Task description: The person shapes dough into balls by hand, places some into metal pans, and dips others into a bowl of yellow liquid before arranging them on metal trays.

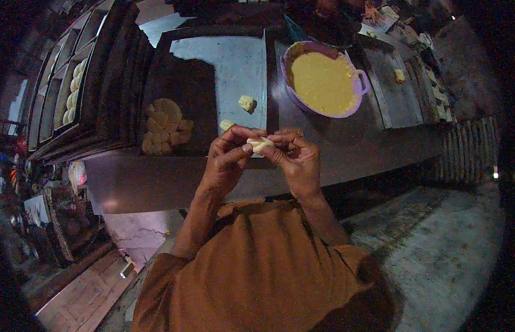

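Note:
My left hand (227, 157) and my right hand (293, 166) meet at the front edge of a metal tray (241, 66), fingers and thumbs pinched on a small pale dough piece (261, 145) between them. Just beyond my fingers, a yellowish lump (246, 103) sits on the tray, and another lump (226, 124) lies partly behind my left fingers. In the tray's dark left part is a heap of tan rounded pieces (166, 127). To the right, a purple handled tub (360, 82) holds a yellow mass (321, 80).
Stacked trays (46, 99) with rows of pale pieces stand at the left. A long tray (393, 99) holds a small yellow piece at the right, beside more trays (437, 94). The metal table's front edge (130, 205) runs before me. Dark clutter (58, 221) fills the lower left.

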{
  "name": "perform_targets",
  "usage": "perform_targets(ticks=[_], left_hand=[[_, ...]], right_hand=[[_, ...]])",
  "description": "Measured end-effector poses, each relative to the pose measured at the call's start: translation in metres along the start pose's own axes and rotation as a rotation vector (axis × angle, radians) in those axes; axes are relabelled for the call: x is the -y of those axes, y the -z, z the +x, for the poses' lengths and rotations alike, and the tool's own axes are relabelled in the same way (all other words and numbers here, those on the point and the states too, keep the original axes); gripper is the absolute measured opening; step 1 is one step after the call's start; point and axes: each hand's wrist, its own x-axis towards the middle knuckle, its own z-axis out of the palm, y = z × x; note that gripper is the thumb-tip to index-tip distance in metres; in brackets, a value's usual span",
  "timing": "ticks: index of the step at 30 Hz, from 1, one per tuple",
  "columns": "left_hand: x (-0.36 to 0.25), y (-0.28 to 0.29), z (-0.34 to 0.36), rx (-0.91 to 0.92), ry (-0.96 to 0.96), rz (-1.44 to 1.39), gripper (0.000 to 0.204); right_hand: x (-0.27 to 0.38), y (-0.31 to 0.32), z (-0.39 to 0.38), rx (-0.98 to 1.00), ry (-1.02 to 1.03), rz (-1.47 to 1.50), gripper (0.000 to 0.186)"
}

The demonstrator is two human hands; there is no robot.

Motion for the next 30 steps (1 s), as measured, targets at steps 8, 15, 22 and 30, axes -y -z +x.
perform_targets(ticks=[8,15,22,30], left_hand=[[0.027,-0.018,0.003,-0.227,0.024,0.107,0.035],[0.024,-0.020,0.009,-0.266,0.267,0.011,0.031],[0.034,-0.033,0.003,-0.178,0.074,0.486,0.029],[0.042,-0.034,-0.002,-0.086,-0.048,0.701,0.023]], right_hand=[[-0.008,0.019,0.001,0.027,0.460,-0.473,0.020],[-0.003,0.040,0.009,0.285,0.866,-0.809,0.031],[-0.019,0.057,0.019,0.200,0.857,-0.932,0.029],[-0.002,0.061,0.021,0.244,0.222,-0.574,0.018]])
